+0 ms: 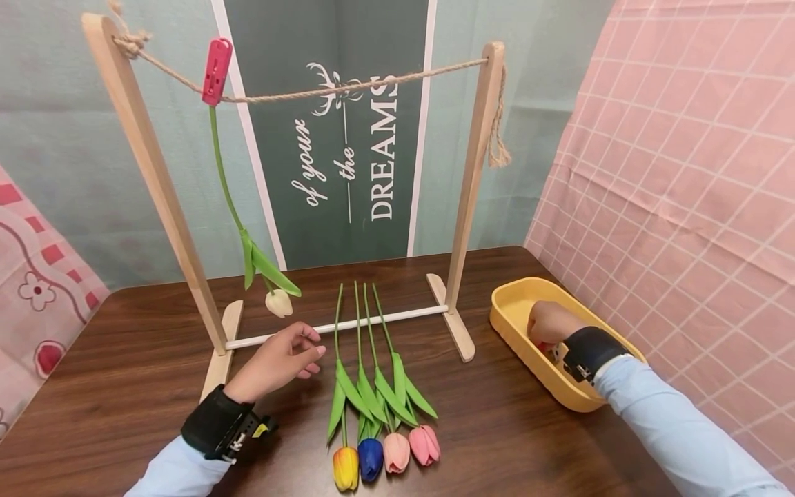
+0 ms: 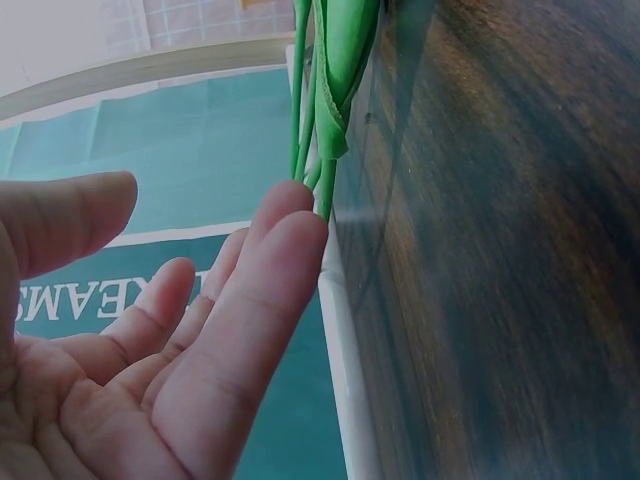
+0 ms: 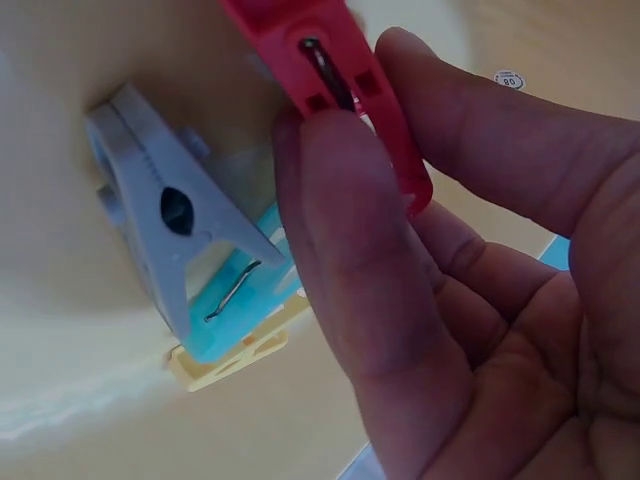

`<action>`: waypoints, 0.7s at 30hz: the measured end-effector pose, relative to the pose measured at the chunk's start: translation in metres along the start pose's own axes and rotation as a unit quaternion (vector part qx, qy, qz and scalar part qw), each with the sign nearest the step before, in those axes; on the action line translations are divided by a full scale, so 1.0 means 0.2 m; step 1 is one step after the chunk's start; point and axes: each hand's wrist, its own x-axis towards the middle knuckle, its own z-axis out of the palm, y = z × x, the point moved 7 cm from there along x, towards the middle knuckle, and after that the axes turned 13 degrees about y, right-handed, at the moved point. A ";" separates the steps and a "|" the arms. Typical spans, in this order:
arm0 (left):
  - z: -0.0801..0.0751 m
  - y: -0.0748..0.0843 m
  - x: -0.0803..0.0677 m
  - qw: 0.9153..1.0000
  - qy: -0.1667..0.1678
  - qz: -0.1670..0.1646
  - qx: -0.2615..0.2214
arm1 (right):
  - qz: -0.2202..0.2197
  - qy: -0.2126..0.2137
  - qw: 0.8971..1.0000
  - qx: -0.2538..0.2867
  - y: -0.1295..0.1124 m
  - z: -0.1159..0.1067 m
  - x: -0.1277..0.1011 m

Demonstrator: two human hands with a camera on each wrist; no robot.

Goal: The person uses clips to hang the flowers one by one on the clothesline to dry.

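Inside the yellow bin (image 1: 580, 400), my right hand (image 1: 553, 323) pinches a red clothespin (image 3: 290, 35) between thumb and fingers. Beside it in the right wrist view lie a grey clothespin (image 3: 140, 190), a light blue one (image 3: 225, 320) and a pale yellow one (image 3: 230, 365). My left hand (image 1: 276, 362) hovers over the table with loosely bent fingers, holding nothing, just left of the tulip stems. Several artificial tulips lie side by side: yellow-orange (image 1: 345, 469), blue (image 1: 370, 460), and two pink. A white tulip (image 1: 279, 302) hangs head down from a red clothespin (image 1: 217, 72) on the rope.
A wooden frame with two posts (image 1: 468, 186) carries the sagging rope (image 1: 348, 88). Its white lower bar (image 1: 410, 315) runs beneath the tulip stems. Behind stands a green curtain with lettering (image 1: 381, 152); a pink checked cloth (image 1: 689, 159) hangs at the right.
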 end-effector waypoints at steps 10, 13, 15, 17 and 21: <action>-0.02 0.00 -0.01 1.000 -0.001 0.007 0.007 | -0.003 0.001 1.000 0.017 -0.04 0.01 -0.01; -0.02 0.00 -0.02 1.000 -0.003 0.009 0.005 | -0.011 0.008 1.000 0.006 -0.05 0.01 -0.01; -0.02 -0.01 -0.02 1.000 -0.002 0.008 0.004 | -0.019 0.010 1.000 -0.001 -0.06 0.02 0.00; -0.02 -0.01 -0.02 1.000 -0.001 0.004 0.004 | -0.027 0.011 1.000 -0.012 -0.06 0.03 0.01; -0.03 -0.01 -0.03 1.000 0.000 0.002 0.003 | -0.051 0.016 0.998 -0.033 -0.08 0.04 0.02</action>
